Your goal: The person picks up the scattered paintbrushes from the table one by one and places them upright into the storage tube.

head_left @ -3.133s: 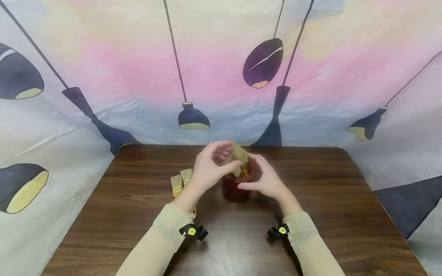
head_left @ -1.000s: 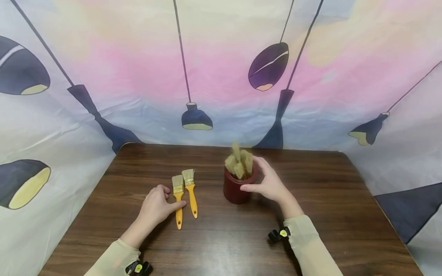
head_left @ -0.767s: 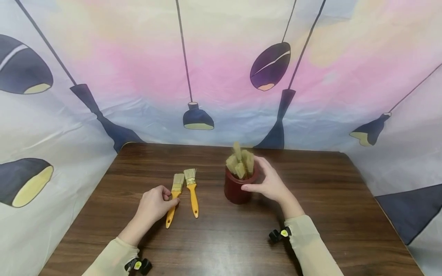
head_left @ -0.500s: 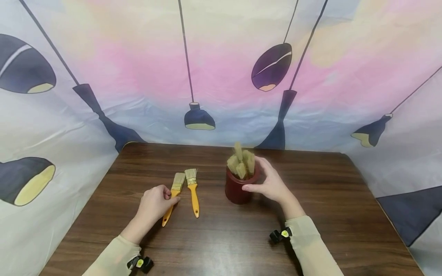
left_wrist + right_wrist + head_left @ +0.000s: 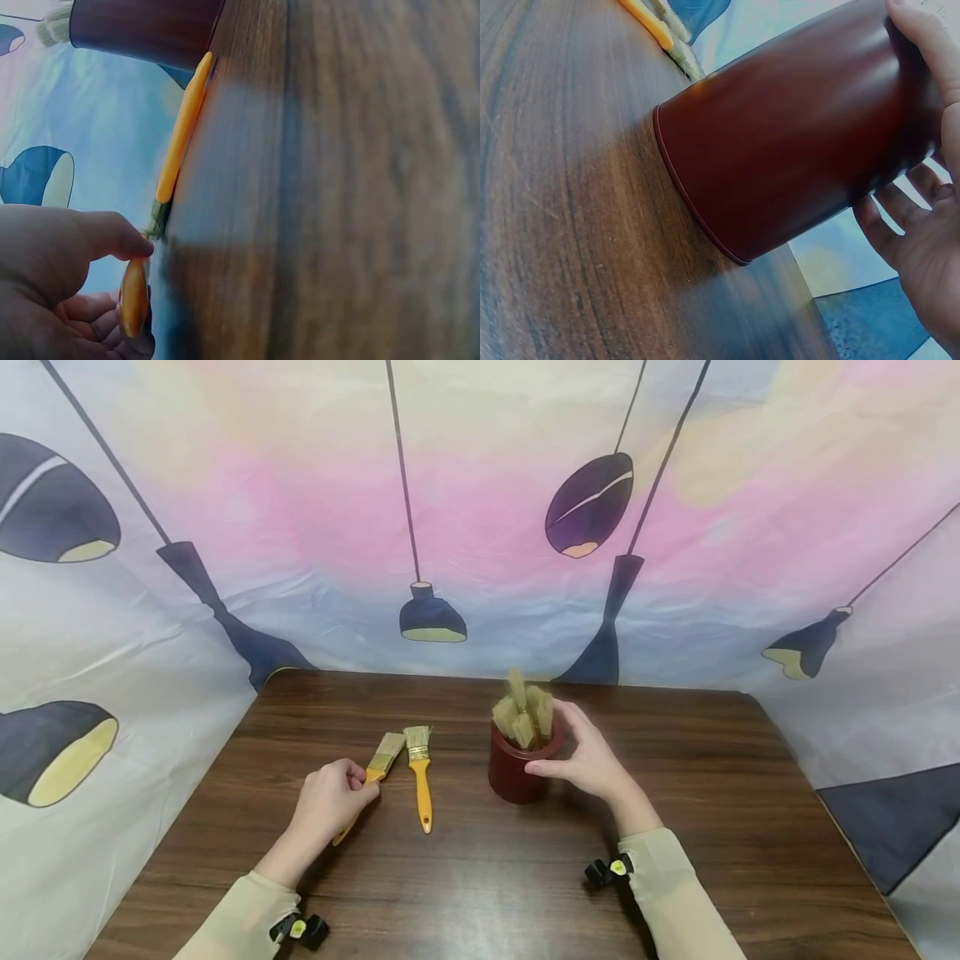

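Observation:
With thumb and fingers my left hand [image 5: 327,800] pinches the handle of a paintbrush [image 5: 385,755], whose pale bristles point away from me. In the left wrist view the orange handle end [image 5: 133,300] shows beneath the thumb. A second paintbrush [image 5: 423,789] with an orange handle lies just right of it on the table. My right hand [image 5: 588,758] curls around the side of a dark red cup [image 5: 516,777], thumb near the rim. Several paintbrushes [image 5: 522,714] stand in the cup, bristles up; their handles are hidden inside. The right wrist view shows the cup's base on the table.
The brown wooden table [image 5: 480,885] ends at a back edge against a cloth backdrop [image 5: 480,510] printed with hanging lamps. Each wrist carries a small black camera, one on the left [image 5: 300,932] and one on the right [image 5: 609,870].
My left hand has left the cup, come down to the left and taken hold of a paintbrush, turning its handle end leftward. My right hand stays at the cup.

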Action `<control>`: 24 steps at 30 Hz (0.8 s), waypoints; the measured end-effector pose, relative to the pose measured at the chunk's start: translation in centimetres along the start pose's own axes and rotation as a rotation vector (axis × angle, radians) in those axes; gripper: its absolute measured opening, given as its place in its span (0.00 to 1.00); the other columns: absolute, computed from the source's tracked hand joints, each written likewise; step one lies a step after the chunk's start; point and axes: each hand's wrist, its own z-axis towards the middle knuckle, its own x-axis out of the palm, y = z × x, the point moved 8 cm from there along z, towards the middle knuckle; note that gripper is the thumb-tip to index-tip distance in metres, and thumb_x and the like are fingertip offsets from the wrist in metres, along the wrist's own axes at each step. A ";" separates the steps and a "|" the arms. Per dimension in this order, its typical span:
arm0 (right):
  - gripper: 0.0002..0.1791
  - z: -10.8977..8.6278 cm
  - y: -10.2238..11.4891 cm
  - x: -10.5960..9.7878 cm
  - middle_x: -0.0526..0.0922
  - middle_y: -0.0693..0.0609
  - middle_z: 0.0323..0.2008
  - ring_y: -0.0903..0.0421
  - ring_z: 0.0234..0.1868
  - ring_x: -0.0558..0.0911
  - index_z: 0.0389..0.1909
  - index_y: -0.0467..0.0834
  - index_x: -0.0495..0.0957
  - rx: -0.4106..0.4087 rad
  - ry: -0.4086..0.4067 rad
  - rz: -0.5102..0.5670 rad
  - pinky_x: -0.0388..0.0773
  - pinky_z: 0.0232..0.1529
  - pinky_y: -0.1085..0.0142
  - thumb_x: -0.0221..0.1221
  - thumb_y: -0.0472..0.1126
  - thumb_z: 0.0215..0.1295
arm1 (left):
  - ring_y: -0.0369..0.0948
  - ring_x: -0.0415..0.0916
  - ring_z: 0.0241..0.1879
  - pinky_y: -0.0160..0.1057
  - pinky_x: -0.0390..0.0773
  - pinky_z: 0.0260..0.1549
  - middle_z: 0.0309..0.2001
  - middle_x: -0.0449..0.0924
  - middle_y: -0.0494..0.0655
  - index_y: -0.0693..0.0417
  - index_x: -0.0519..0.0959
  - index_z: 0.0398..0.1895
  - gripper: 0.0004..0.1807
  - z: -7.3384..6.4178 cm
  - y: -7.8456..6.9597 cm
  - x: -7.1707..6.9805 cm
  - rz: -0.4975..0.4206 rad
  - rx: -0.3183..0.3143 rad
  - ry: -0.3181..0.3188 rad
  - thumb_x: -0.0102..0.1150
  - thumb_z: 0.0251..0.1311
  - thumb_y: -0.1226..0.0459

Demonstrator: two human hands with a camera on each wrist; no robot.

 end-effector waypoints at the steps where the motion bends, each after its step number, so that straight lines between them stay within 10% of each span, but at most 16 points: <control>1: 0.55 0.0 0.0 0.0 0.73 0.49 0.75 0.46 0.76 0.71 0.81 0.49 0.69 0.001 0.000 -0.002 0.67 0.75 0.39 0.86 0.44 0.52 | 0.41 0.76 0.27 0.41 0.75 0.28 0.28 0.82 0.45 0.61 0.84 0.36 0.12 0.0 -0.1 -0.3 -0.009 0.007 -0.015 0.74 0.60 0.61; 11: 0.56 -0.1 0.0 -0.1 0.73 0.48 0.75 0.45 0.76 0.70 0.81 0.48 0.69 0.001 -0.005 -0.005 0.66 0.75 0.38 0.86 0.44 0.51 | 0.39 0.80 0.32 0.30 0.78 0.31 0.34 0.86 0.49 0.60 0.87 0.42 0.10 0.7 -3.5 -3.5 -0.317 0.093 -0.178 0.75 0.67 0.62; 17: 0.56 -0.1 0.1 -0.1 0.73 0.48 0.75 0.45 0.76 0.70 0.81 0.49 0.69 0.001 -0.008 -0.009 0.66 0.75 0.38 0.86 0.43 0.51 | 0.37 0.83 0.36 0.29 0.83 0.36 0.39 0.87 0.54 0.70 0.85 0.46 0.09 1.4 -7.7 -4.1 -0.748 0.182 -0.170 0.72 0.69 0.71; 24: 0.56 0.0 0.0 0.0 0.72 0.49 0.76 0.46 0.77 0.70 0.81 0.49 0.68 0.008 -0.004 -0.007 0.67 0.75 0.39 0.86 0.44 0.51 | 0.39 0.84 0.39 0.34 0.86 0.41 0.41 0.88 0.49 0.72 0.83 0.52 0.12 2.1 -14.3 -4.3 -0.966 0.338 -0.167 0.68 0.69 0.76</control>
